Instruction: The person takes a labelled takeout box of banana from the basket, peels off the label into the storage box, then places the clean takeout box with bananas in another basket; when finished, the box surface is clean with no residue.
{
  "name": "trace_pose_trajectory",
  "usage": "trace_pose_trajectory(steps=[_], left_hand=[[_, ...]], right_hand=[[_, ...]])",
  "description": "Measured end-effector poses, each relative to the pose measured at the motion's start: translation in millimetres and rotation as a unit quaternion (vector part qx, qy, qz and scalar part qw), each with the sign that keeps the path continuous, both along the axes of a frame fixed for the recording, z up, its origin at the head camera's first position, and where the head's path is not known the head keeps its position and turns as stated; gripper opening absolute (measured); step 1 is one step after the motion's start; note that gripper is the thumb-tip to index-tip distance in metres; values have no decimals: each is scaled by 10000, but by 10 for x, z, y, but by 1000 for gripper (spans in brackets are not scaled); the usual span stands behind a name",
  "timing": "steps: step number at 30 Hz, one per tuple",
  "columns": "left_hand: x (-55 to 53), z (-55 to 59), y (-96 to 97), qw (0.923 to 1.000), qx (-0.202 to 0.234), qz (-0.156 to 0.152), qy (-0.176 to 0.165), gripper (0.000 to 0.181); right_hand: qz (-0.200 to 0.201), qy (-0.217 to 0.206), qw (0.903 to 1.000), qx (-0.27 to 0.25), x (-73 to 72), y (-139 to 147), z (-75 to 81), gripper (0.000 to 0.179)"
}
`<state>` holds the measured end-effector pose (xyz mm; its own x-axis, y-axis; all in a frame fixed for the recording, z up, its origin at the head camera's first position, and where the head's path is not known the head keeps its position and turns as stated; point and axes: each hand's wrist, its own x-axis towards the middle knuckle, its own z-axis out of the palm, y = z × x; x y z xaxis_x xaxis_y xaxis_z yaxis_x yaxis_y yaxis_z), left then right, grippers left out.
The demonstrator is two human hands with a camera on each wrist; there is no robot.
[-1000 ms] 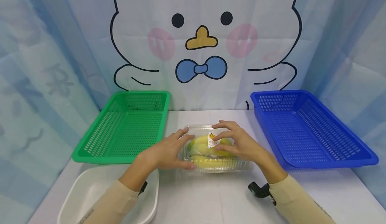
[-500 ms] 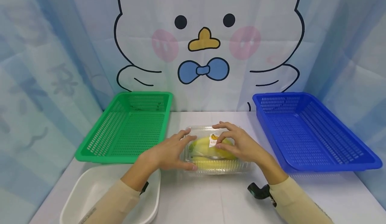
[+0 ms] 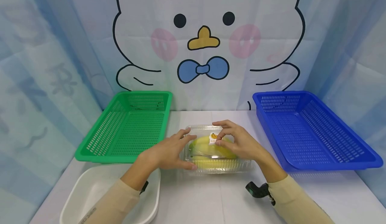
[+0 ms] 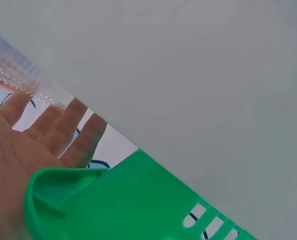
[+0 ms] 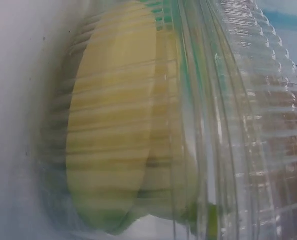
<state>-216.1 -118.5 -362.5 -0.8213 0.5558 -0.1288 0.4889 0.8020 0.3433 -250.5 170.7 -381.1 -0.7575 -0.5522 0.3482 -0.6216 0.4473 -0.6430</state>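
A clear plastic clamshell box [image 3: 202,129] with yellow-green bananas [image 3: 199,147] inside sits at the middle of the table. On its lid is a white label [image 3: 212,138] with a small banana picture. My right hand [image 3: 241,143] pinches the right edge of this label between thumb and forefinger, the other fingers held up over the lid. Against the box's left side rests my left hand [image 3: 169,152], its fingers spread along the edge and the thumb at the front corner. Through the ribbed plastic [image 5: 238,125], the right wrist view shows the bananas close up.
A green mesh basket [image 3: 164,127] stands at back left, and a blue one [image 3: 271,147] at back right. The white basin [image 3: 155,197] lies front left, partly under my left forearm. A curtain with a printed cartoon [image 3: 202,93] hangs behind the table.
My right thumb and forefinger have closed together on the label's edge, and the label now looks partly raised. The left hand stays against the box.
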Motion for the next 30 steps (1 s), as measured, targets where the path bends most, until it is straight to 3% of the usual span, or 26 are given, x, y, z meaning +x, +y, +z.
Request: trace_pose_trajectory(steps=[6, 14, 18, 21, 25, 30], left_hand=[[3, -2, 30, 10000, -17, 13, 37, 99], [-5, -13, 36, 10000, -47, 61, 4, 100], [-7, -17, 36, 10000, -21, 41, -6, 100], [-25, -18, 51, 10000, -8, 25, -4, 100], [-64, -13, 77, 10000, 23, 49, -9, 100], [-78, 5, 77, 10000, 72, 64, -10, 98]], right_hand=[[-369, -352, 9974, -508, -15, 36, 11, 12], [-309, -476, 9947, -862, -15, 28, -8, 9], [-317, -539, 9837, -1685, -12, 48, 24, 10], [-266, -376, 9729, -2268, -12, 73, 133, 10], [-207, -175, 9788, -2028, 19, 45, 268, 6], [-42, -375, 9827, -1814, 77, -49, 295, 5]])
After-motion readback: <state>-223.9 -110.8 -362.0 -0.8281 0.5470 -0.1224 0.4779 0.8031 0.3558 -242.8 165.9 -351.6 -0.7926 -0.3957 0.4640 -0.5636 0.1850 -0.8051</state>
